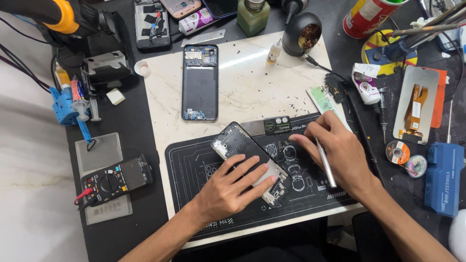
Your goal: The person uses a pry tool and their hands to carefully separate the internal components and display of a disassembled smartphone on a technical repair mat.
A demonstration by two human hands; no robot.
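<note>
1. Your left hand (232, 187) lies closest to you, fingers spread flat and pressing on the phone frame (250, 162), gripping nothing. The frame rests tilted on the black repair mat (194, 170), near the mat's middle.
2. Your right hand (335, 155) sits at 3 o'clock from the frame, fingers curled around a slim metal tool (325, 162) whose shaft runs along the palm; its fingertips touch the mat just beside the frame's upper end.
3. Open room: bare mat lies at 9 o'clock from the frame, and the white marble slab (252, 92) is free at 12 o'clock, though dotted with dark crumbs.
4. A phone back housing (200, 82) lies upright on the slab at 11 o'clock, well apart from the frame.
5. At 1 o'clock stand a small dropper bottle (274, 51) and a black brass-wool tip cleaner (302, 34).
6. A multimeter (116, 179) lies at 9 o'clock, off the mat on the dark bench.
7. To the right, at 3 o'clock, tape rolls (398, 152) and a blue tool (444, 177) crowd the bench edge.
</note>
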